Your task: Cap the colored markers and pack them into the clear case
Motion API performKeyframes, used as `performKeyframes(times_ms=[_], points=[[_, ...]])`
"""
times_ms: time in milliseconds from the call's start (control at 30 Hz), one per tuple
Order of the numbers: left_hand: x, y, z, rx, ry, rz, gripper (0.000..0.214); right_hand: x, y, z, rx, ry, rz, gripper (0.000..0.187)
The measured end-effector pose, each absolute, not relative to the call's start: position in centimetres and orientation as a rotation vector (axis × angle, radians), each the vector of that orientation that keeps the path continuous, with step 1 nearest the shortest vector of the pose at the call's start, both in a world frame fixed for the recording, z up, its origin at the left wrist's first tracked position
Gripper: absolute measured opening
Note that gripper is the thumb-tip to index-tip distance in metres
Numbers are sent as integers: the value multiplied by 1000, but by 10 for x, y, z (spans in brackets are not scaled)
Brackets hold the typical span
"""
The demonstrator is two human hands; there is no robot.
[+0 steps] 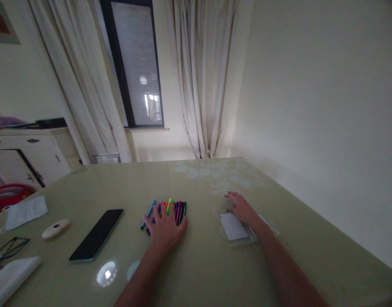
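Observation:
Several coloured felt-tip pens (180,209) lie side by side on the table (196,264). My left hand (165,226) rests flat over them with its fingers spread, covering their middle part. To the right is a clear plastic case (239,243) with a white card (233,227) in it. My right hand (242,209) lies over the case's right part, fingers stretched out to the left. Whether it touches the case or hovers just above it, I cannot tell. Neither hand is wrapped round anything.
Left of the pens lies a black phone or tablet (96,235). Farther left are a white oval object (55,229), a light blue face mask (26,212), glasses (11,249) and a white box-like object (13,275). A wall (327,128) runs along the table's right edge.

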State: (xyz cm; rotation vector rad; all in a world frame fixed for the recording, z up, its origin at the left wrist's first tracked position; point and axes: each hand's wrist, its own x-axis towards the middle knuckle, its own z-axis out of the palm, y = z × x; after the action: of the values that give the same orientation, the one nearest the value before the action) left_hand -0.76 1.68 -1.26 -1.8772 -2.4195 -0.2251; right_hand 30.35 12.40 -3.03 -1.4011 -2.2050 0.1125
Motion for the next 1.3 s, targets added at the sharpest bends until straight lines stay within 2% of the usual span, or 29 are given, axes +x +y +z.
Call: performKeyframes(times_ms=[100,233,367,500,667,933,1000,1100,1200,1300], points=[[-23,18,-10,-2070,-2335,-172,76,297,112,-11,-1481,-2154,21,55],[-34,16,-3,-2199,-2278,-144,77,255,83,9,-1539,-2138,-65,28],[-20,17,-1,-2040,-2336,-245,83,211,61,10,-1618,-2291,-100,24],[-3,23,-8,-1824,-2459,-259,89,203,56,6,-1652,-2386,-64,34],[-15,27,-14,-1916,-2445,-201,87,220,60,9,-1653,-2417,34,47],[-54,21,-8,-2188,-2286,-212,82,241,69,6,-1710,-2381,-21,41],[-52,19,-5,-2176,-2218,-277,76,242,71,4,-1694,-2357,-53,39],[-43,17,0,-2249,-2003,-383,51,237,71,4,-1646,-2301,-62,35],[-32,15,0,-2328,-1897,-454,27,224,68,5,-1491,-2272,84,28],[-24,14,-4,-2358,-1900,-468,20,208,59,4,-1315,-2274,256,26]])
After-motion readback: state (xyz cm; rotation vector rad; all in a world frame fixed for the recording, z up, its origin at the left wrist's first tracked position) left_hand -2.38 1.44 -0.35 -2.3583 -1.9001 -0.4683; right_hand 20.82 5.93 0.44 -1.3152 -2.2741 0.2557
